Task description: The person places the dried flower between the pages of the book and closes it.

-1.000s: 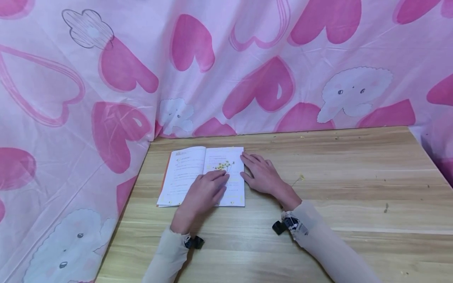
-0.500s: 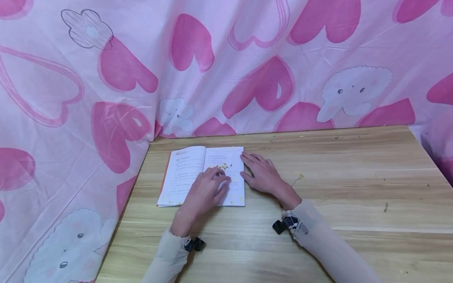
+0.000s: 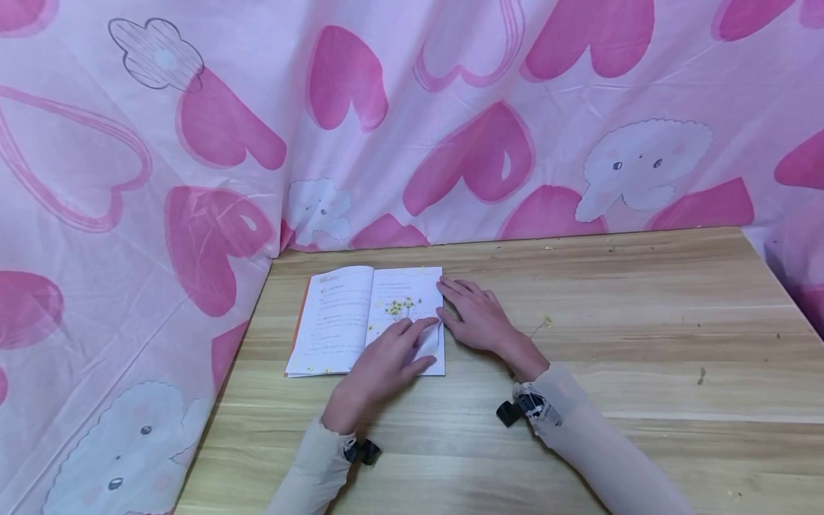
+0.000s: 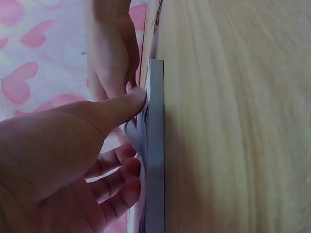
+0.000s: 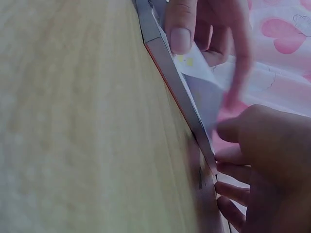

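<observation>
An open book (image 3: 337, 322) lies on the wooden table, with a sprig of small yellow flowers (image 3: 402, 307) on its right page. My left hand (image 3: 380, 361) reaches over that page, its index finger stretched to the outer edge and its thumb spread lower down. Between them the loose page (image 5: 204, 97) bows up from the stack, as the right wrist view shows. In the left wrist view the left thumb (image 4: 121, 104) rests at the book's edge. My right hand (image 3: 479, 322) lies along the book's right side, fingers extended, fingertips at the edge.
Another thin sprig with a yellow head (image 3: 547, 322) lies on the table (image 3: 618, 343) beside the right wrist. Small plant bits are scattered farther right and at the back. A pink heart-patterned curtain (image 3: 360, 179) borders the table behind and at left.
My left hand has shifted right and toward me, its index finger moving from the sprig to the page's outer edge. More of the flowers shows, and the page now bows up. The right hand stays put.
</observation>
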The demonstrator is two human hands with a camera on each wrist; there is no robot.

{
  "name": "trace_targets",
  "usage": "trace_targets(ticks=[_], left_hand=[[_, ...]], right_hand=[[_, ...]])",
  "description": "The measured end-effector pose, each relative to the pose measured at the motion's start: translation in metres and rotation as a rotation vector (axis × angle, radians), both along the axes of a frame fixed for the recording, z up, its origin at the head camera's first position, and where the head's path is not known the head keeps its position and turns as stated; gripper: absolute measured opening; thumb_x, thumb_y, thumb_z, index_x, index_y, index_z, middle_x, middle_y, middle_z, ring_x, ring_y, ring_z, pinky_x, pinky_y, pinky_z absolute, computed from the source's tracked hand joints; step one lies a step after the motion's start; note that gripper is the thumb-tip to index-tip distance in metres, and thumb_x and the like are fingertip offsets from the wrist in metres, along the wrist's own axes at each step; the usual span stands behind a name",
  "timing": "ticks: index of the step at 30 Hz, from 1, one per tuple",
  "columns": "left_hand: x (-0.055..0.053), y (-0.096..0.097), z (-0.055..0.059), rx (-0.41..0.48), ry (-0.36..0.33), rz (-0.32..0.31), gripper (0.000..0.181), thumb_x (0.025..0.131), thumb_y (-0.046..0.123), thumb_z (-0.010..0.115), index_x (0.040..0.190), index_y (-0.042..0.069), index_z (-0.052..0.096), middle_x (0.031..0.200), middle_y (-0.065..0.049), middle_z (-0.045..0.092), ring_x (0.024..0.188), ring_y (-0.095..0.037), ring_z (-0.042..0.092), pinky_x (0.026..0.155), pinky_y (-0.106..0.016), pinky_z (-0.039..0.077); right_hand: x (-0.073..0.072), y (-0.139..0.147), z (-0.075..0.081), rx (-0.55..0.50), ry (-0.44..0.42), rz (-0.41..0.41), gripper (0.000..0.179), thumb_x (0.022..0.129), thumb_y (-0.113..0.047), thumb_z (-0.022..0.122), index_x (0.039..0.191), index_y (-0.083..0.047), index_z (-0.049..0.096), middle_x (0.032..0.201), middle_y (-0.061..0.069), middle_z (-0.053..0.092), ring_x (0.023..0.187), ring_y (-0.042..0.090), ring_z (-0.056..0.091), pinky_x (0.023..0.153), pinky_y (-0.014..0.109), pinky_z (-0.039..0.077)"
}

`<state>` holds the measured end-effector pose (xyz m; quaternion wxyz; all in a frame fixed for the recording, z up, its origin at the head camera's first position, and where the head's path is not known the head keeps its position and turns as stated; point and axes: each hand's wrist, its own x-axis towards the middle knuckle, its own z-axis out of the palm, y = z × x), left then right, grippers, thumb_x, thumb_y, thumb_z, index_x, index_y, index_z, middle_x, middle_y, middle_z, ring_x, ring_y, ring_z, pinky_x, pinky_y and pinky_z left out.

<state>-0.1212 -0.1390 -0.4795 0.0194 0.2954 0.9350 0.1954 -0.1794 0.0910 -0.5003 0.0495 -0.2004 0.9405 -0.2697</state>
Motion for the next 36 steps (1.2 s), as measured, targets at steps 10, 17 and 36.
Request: trace_targets(ticks=[10, 17, 36], left_hand=[[0.002, -0.004, 0.011, 0.069, -0.019, 0.007, 0.032, 0.106, 0.019, 0.068, 0.137, 0.025, 0.068, 0.110, 0.005, 0.060, 0.082, -0.009, 0.057, 0.072, -0.022, 0.051], [-0.004, -0.005, 0.022, 0.223, -0.025, 0.137, 0.024, 0.104, 0.042, 0.073, 0.114, 0.020, 0.068, 0.111, 0.007, 0.063, 0.085, -0.008, 0.065, 0.074, -0.022, 0.058], [-0.002, -0.034, 0.066, 0.413, 0.047, 0.254, 0.043, 0.093, -0.006, 0.061, 0.130, 0.011, 0.076, 0.143, -0.006, 0.071, 0.093, -0.017, 0.070, 0.078, -0.033, 0.064]], right_hand=[[0.000, 0.000, -0.003, -0.015, -0.013, -0.036, 0.073, 0.111, -0.035, 0.055, 0.171, -0.006, 0.026, 0.179, 0.016, 0.029, 0.164, 0.038, 0.032, 0.124, 0.065, 0.036], [0.001, 0.000, 0.001, -0.026, -0.030, -0.038, 0.076, 0.109, -0.037, 0.061, 0.170, -0.005, 0.030, 0.178, 0.015, 0.030, 0.163, 0.039, 0.033, 0.123, 0.067, 0.037], [0.001, -0.001, 0.003, -0.052, -0.036, -0.027, 0.071, 0.109, -0.033, 0.063, 0.170, -0.012, 0.035, 0.178, 0.012, 0.031, 0.163, 0.039, 0.034, 0.120, 0.067, 0.039]])
